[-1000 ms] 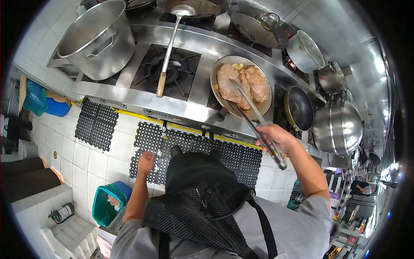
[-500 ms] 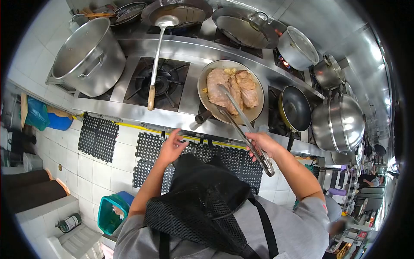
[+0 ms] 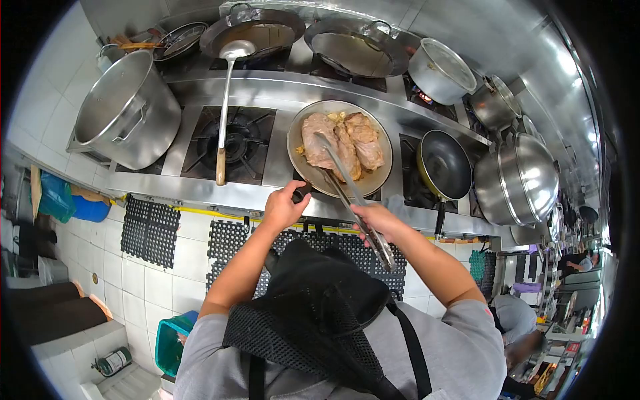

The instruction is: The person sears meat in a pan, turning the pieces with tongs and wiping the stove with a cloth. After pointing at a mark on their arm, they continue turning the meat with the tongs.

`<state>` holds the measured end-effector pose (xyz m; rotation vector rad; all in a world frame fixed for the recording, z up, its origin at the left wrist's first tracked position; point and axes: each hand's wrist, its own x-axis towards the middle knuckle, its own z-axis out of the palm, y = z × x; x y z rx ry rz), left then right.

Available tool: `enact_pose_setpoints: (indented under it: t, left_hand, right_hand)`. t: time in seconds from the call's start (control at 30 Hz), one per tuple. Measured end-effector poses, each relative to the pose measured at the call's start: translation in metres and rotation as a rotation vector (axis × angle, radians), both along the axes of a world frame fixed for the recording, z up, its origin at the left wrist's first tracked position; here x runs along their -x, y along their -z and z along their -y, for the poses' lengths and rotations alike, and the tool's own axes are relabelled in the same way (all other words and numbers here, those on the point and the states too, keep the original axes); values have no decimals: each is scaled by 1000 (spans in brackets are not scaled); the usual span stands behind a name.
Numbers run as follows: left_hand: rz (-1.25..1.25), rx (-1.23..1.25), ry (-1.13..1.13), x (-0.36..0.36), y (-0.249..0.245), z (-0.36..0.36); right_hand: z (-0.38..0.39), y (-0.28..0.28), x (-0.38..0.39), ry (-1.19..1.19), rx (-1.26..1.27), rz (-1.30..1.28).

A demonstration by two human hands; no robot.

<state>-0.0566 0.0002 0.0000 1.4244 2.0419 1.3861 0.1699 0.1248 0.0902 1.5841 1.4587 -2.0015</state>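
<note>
Browned pieces of meat (image 3: 365, 141) lie side by side in a light-coloured frying pan (image 3: 389, 160) on the stove, with small yellowish bits around them. My right hand (image 3: 377, 223) is closed around long metal tongs (image 3: 382, 252), whose tips reach over the left and middle pieces. At the front left of the pan, my left hand (image 3: 283, 208) has its fingers on the dark pan handle (image 3: 302, 193), thumb and fingers curled about it.
Left of the pan is a burner (image 3: 243, 143) with a long-handled ladle (image 3: 222, 133) lying across it. A large stockpot (image 3: 143, 127) stands farther left. To the right are a black frying pan (image 3: 445, 165) and a domed steel pot (image 3: 520, 180). Wide pans (image 3: 360, 53) line the back.
My left hand has moved from open air up to the pan handle and closed on it. The right hand still holds the tongs over the meat. The camera view has shifted slightly.
</note>
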Motion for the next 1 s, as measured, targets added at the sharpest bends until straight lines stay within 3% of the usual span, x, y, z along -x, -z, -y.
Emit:
enact_pose_setpoints:
  t: [0.3, 0.47, 0.7, 1.0]
  left_hand:
    - [-76, 32, -34, -7, -9, 2]
    - [-89, 52, -34, -8, -11, 5]
    - [-73, 103, -18, -9, -15, 8]
    - [-23, 174, -4, -10, -14, 9]
  right_hand:
    - [11, 23, -13, 95, 78, -253]
    - [21, 34, -25, 277, 347, -430]
    - [24, 37, -38, 315, 531, -605]
    - [40, 59, -39, 461, 907, -1015]
